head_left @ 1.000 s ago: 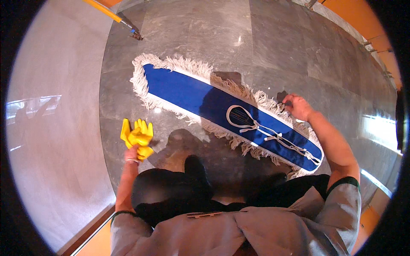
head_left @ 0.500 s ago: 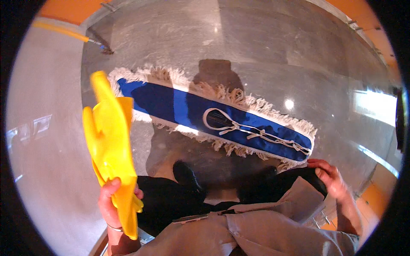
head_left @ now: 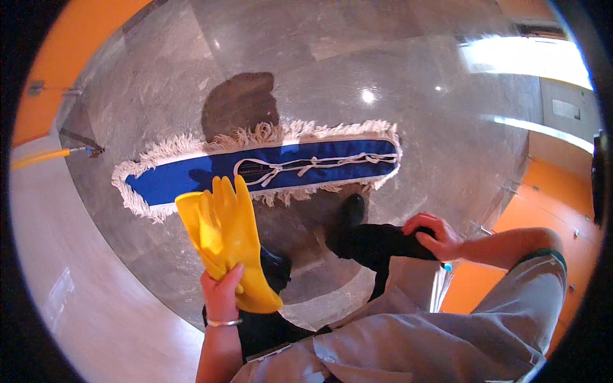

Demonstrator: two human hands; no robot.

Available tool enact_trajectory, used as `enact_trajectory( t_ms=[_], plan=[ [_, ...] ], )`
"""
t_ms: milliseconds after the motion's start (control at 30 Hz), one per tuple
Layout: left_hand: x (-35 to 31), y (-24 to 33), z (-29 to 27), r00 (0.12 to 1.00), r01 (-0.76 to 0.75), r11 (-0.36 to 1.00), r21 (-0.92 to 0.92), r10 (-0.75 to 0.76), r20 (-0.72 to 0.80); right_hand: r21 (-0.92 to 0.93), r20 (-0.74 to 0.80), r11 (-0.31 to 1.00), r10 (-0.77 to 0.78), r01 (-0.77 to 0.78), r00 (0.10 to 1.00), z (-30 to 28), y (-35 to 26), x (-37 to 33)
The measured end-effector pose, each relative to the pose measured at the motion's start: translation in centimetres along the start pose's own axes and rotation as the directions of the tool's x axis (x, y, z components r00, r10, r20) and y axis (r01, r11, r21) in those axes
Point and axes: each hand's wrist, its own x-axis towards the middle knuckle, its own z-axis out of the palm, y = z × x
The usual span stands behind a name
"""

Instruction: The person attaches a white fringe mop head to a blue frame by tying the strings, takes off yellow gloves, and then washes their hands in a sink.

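Observation:
My left hand (head_left: 220, 295) grips a pair of yellow rubber gloves (head_left: 239, 252) near the cuffs, with their fingers pointing away from me. Beyond it lies a flat dust mop head (head_left: 167, 184) on the floor, blue in the middle with a cream fringe all round. White tie strings run along its right half, partly knotted over a slit. The gloves' fingertips overlap the mop head's near edge in view; whether they touch it I cannot tell. On my dark-trousered right knee (head_left: 383, 241) rests my right hand (head_left: 442, 237), holding nothing, its fingers loosely bent and thumb apart.
A yellow pole (head_left: 39, 158) with a dark end leans at the far left. Orange panels (head_left: 60, 76) stand at the left, and another orange panel (head_left: 549, 198) is at the right. The pale surface (head_left: 83, 281) borders the grey floor (head_left: 357, 57). My dark shoe (head_left: 352, 207) is close to the mop head.
My view has turned to the right, so the mop head now lies nearly level. The gloves have swung round to the right in my left hand. My right hand stays on the knee.

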Motion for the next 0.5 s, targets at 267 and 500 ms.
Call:
enact_trajectory(
  t_ms=[267,500],
  plan=[
    [-4.3,-3.7,1.5,0.979,-0.085,0.944,0.318,0.020,0.201,-0.242,-0.134,0.957,0.131,-0.161,0.982,3.5,-1.0,-7.5],
    [-24.7,5.3,1.9,0.804,-0.476,0.760,0.443,0.172,0.569,0.460,0.134,0.855,0.201,-0.240,0.971,11.4,-15.9,-15.7]
  ],
)
